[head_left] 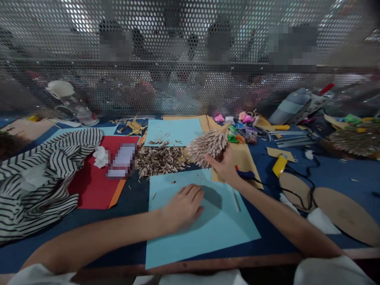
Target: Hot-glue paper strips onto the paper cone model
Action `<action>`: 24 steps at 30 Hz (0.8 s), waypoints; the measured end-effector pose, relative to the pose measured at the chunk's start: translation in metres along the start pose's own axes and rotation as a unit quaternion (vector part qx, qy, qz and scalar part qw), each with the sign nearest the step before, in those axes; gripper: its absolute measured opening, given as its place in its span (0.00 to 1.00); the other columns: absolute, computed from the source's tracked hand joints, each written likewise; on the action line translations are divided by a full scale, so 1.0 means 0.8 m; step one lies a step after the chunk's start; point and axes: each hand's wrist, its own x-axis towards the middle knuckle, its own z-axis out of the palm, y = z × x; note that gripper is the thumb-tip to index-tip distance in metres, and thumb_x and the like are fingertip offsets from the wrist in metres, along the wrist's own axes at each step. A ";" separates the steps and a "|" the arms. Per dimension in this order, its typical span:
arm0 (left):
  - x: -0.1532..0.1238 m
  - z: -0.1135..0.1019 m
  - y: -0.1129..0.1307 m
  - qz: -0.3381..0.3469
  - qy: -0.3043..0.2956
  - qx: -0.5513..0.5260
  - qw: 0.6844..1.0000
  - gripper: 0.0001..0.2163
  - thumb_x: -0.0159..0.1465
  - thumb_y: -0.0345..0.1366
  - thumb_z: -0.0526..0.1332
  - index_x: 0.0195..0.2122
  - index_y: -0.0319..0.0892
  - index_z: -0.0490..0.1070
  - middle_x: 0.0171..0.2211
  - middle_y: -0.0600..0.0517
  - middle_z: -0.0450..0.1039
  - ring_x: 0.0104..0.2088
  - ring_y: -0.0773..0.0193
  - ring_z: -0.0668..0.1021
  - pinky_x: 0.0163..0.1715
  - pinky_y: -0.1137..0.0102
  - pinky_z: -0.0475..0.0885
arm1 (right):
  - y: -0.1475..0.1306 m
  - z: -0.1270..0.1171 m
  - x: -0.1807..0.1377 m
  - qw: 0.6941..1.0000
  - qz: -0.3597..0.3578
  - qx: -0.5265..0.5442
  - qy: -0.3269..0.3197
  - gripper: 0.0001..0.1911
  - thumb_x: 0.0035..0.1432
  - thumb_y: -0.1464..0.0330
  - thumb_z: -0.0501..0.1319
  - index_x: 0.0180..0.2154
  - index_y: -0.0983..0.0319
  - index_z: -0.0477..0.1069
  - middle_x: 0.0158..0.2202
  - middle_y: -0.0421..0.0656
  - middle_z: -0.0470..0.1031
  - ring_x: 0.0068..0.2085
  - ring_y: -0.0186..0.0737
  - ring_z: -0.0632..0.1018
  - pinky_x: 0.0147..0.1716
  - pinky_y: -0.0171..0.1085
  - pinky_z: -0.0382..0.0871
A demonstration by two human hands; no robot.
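Note:
My right hand (223, 165) is closed round the right side of a rounded craft piece (204, 148). Overlapping rows of pale, pointed seed shells cover it like spines. It sits just right of a heap of loose, striped seed shells (162, 158), which look like sunflower shells. Over a light blue sheet (190, 237) I see my left hand (183, 208), slightly blurred, with its fingers loosely bent and the thumb apart. Nothing shows in it, though the fingertips are partly hidden. A few stray shells lie on the sheet, along with a white glue stick (236, 200).
A yellow cutter (279, 165), black cord and cardboard discs (346, 213) lie right. Red paper (95, 186), a phone-like pixelated object (122, 160) and striped cloth (50, 158) lie left. A perforated metal screen (178, 87) closes the back, with bottles (291, 107) before it.

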 end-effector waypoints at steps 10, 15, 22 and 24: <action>-0.030 0.009 0.003 0.001 -0.178 -0.071 0.981 0.43 0.61 0.61 0.44 0.66 0.37 0.29 0.67 0.37 0.27 0.66 0.42 0.37 0.62 0.45 0.35 | -0.004 -0.004 0.004 1.000 0.005 -0.005 0.005 0.39 0.49 0.56 0.66 0.58 0.58 0.52 0.54 0.52 0.66 0.54 0.50 0.70 0.54 0.51 0.66; -0.032 0.010 -0.003 0.019 -0.169 -0.076 0.983 0.42 0.61 0.61 0.46 0.66 0.39 0.28 0.67 0.38 0.29 0.66 0.42 0.40 0.62 0.45 0.38 | -0.009 -0.001 0.002 1.000 0.006 0.007 -0.004 0.40 0.49 0.55 0.65 0.58 0.59 0.51 0.54 0.53 0.67 0.53 0.51 0.72 0.52 0.51 0.68; -0.030 0.003 -0.012 0.036 -0.172 -0.078 0.981 0.42 0.62 0.60 0.46 0.67 0.41 0.28 0.67 0.40 0.29 0.66 0.43 0.41 0.63 0.46 0.39 | 0.000 -0.003 -0.002 1.000 -0.004 -0.017 -0.012 0.36 0.50 0.58 0.65 0.57 0.58 0.54 0.54 0.50 0.66 0.55 0.51 0.70 0.54 0.51 0.66; -0.030 0.002 -0.016 0.040 -0.169 -0.080 0.982 0.42 0.61 0.60 0.47 0.67 0.41 0.29 0.67 0.40 0.30 0.66 0.44 0.41 0.63 0.47 0.38 | 0.001 -0.002 -0.003 1.000 -0.003 -0.010 -0.013 0.37 0.50 0.58 0.66 0.58 0.59 0.53 0.55 0.51 0.66 0.56 0.51 0.69 0.55 0.51 0.65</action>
